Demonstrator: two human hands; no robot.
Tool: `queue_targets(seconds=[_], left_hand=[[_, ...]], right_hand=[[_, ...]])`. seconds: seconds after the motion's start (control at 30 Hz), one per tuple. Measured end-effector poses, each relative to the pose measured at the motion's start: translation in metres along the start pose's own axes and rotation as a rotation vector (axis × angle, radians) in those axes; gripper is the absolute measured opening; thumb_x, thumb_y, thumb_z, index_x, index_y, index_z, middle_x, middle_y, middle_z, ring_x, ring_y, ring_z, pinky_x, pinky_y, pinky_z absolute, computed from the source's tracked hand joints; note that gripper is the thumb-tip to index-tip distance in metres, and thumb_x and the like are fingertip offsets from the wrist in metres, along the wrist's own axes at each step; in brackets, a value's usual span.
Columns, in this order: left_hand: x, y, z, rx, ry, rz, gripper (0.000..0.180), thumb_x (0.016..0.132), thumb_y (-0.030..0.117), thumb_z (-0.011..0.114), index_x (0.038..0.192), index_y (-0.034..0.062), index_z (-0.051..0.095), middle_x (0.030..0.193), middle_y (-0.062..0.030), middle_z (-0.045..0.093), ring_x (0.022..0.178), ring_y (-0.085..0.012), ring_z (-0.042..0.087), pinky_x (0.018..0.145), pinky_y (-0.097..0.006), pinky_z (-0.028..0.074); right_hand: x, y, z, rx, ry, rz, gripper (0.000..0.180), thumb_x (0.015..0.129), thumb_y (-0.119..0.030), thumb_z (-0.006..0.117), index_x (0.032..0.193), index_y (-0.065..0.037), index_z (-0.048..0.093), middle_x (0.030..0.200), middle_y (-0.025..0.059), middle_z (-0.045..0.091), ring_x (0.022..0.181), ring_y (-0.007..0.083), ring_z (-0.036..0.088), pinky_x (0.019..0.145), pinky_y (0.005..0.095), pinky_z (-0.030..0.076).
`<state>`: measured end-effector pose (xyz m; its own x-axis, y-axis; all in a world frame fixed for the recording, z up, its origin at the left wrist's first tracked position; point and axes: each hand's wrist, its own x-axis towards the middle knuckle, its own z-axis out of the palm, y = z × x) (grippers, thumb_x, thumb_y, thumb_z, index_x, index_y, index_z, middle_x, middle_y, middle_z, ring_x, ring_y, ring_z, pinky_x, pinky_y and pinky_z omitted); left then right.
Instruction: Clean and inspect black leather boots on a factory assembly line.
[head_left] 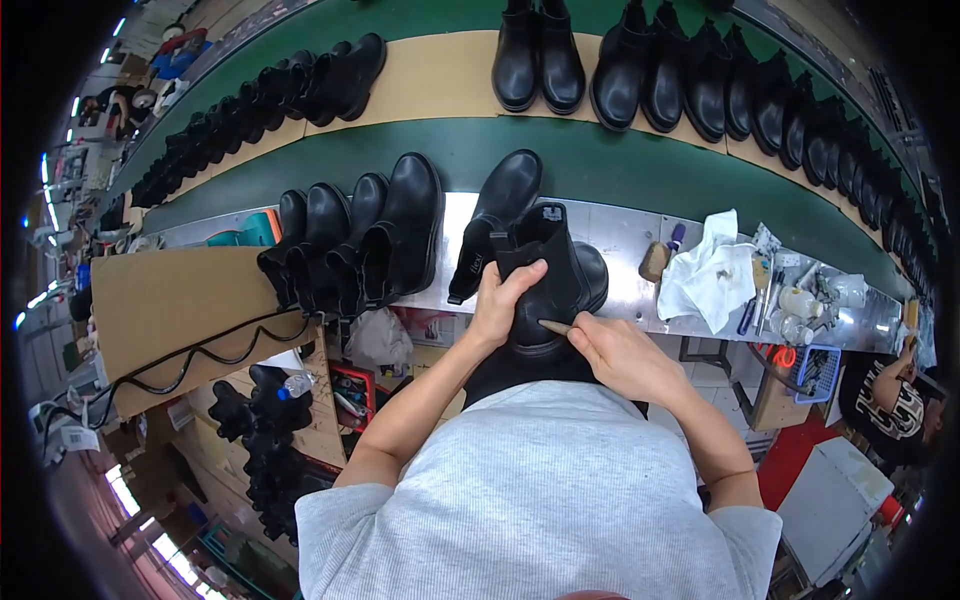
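Observation:
A black ankle boot [535, 312] is held against my body at the bench edge, its toe toward me. My left hand [503, 302] is closed on its upper, with the thumb lying across the front of the shaft. My right hand [628, 358] grips a slim tan stick-like tool [553, 327]; its tip touches the boot near the toe. Most of the tool is hidden in the fist. Just beyond, another black boot [510, 190] lies on the bench, and the rounded toe of a further boot [593, 270] shows behind the held one.
Several black boots [412, 195] stand left on the metal bench [630, 222]. More boots [620, 75] line the cardboard-covered strip beyond. At right lie a brush [655, 262], a white cloth [710, 275] and small bottles [798, 302]. A cardboard sheet [180, 310] stands left. Another person [890, 395] is at far right.

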<state>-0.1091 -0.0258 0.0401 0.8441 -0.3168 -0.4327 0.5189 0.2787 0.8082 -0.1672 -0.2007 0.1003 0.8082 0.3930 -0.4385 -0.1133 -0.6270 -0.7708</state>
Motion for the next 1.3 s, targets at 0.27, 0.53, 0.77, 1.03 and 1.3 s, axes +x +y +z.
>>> queue_targets(seconds=[0.27, 0.53, 0.77, 1.03, 1.3], left_hand=[[-0.011, 0.014, 0.008, 0.091, 0.026, 0.001, 0.027, 0.08, 0.02, 0.064, 0.097, -0.0003, 0.061, 0.09, -0.007, 0.063, 0.078, -0.0141, 0.06, 0.072, -0.028, 0.048], [-0.004, -0.007, 0.013, 0.26, -0.024, 0.132, 0.033, 0.082, 0.03, 0.063, 0.075, -0.0023, 0.062, 0.065, 0.0003, 0.057, 0.062, -0.0072, 0.049, 0.056, -0.026, 0.041], [0.014, -0.027, -0.002, 0.305, 0.016, 0.196, 0.044, 0.078, 0.039, 0.063, 0.069, -0.003, 0.058, 0.058, -0.0022, 0.049, 0.057, -0.0103, 0.044, 0.05, -0.03, 0.034], [0.0, 0.001, 0.008, 0.456, 0.017, 0.087, 0.049, 0.077, 0.045, 0.065, 0.074, -0.0036, 0.06, 0.064, -0.0032, 0.052, 0.061, -0.0109, 0.048, 0.052, -0.029, 0.037], [0.004, -0.003, 0.011, 0.408, -0.118, 0.084, 0.043, 0.079, 0.042, 0.063, 0.073, 0.0, 0.058, 0.064, -0.0006, 0.05, 0.063, -0.0092, 0.045, 0.055, -0.028, 0.037]], right_hand=[[0.012, -0.012, -0.008, -0.02, -0.075, -0.046, 0.033, 0.094, -0.02, 0.041, 0.076, 0.005, 0.052, 0.069, 0.0285, 0.056, 0.071, 0.047, 0.054, 0.063, 0.0512, 0.043], [-0.002, 0.003, -0.006, -0.008, -0.127, 0.015, 0.029, 0.093, -0.023, 0.04, 0.087, 0.001, 0.057, 0.074, 0.023, 0.061, 0.074, 0.0421, 0.059, 0.067, 0.0484, 0.046], [0.01, -0.013, -0.006, -0.031, -0.151, 0.143, 0.037, 0.093, -0.027, 0.039, 0.083, 0.002, 0.061, 0.07, 0.0173, 0.063, 0.069, 0.0345, 0.062, 0.068, 0.0422, 0.048], [0.003, 0.012, 0.005, 0.306, -0.093, 0.061, 0.037, 0.097, -0.028, 0.04, 0.077, -0.001, 0.055, 0.057, 0.0045, 0.046, 0.055, 0.0147, 0.042, 0.051, 0.0306, 0.035], [-0.001, 0.027, 0.005, 0.418, -0.153, -0.006, 0.043, 0.097, -0.037, 0.038, 0.079, -0.002, 0.054, 0.062, 0.0056, 0.048, 0.061, 0.0151, 0.044, 0.057, 0.0308, 0.039]])
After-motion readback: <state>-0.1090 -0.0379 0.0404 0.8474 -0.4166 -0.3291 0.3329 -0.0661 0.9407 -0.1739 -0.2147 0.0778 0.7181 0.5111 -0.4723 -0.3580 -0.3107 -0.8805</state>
